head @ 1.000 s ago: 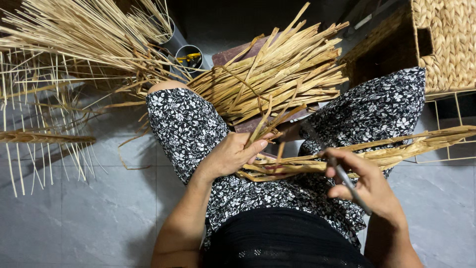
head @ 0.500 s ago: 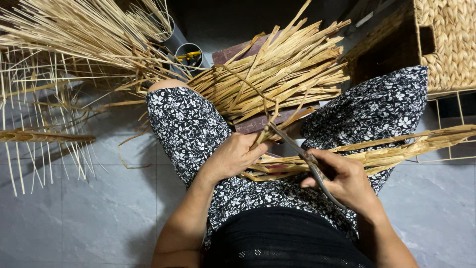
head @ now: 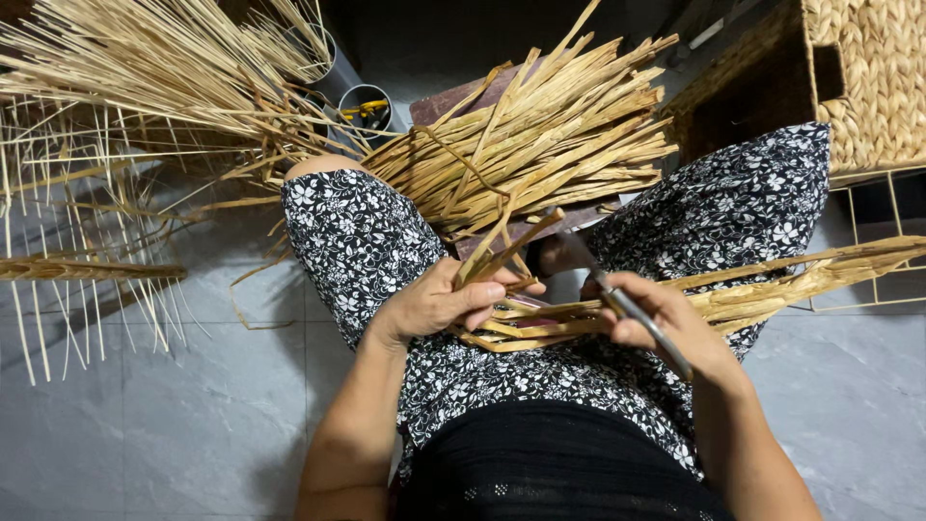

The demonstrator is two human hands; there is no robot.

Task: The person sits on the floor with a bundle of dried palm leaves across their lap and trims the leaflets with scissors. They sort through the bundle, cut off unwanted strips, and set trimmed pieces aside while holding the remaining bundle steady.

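My left hand (head: 439, 301) grips the end of a bundle of flat dried straw strips (head: 772, 285) that lies across my lap and runs out to the right. Several strip ends stick up between its fingers. My right hand (head: 666, 323) holds a slim metal blade (head: 617, 294), its tip pointing up-left over the strips close to the left hand. I sit with knees apart in black-and-white floral trousers (head: 362, 241).
A big heap of straw strips (head: 540, 145) lies on a board between my knees. Thin reeds (head: 145, 68) fan out at the upper left over a wire frame (head: 68, 289). A woven basket (head: 868, 77) stands upper right, a small cup (head: 365, 104) behind the heap. Grey tiled floor.
My right hand has moved left and up along the bundle with the blade, closing in on the left hand. The left hand keeps its grip on the strip ends.
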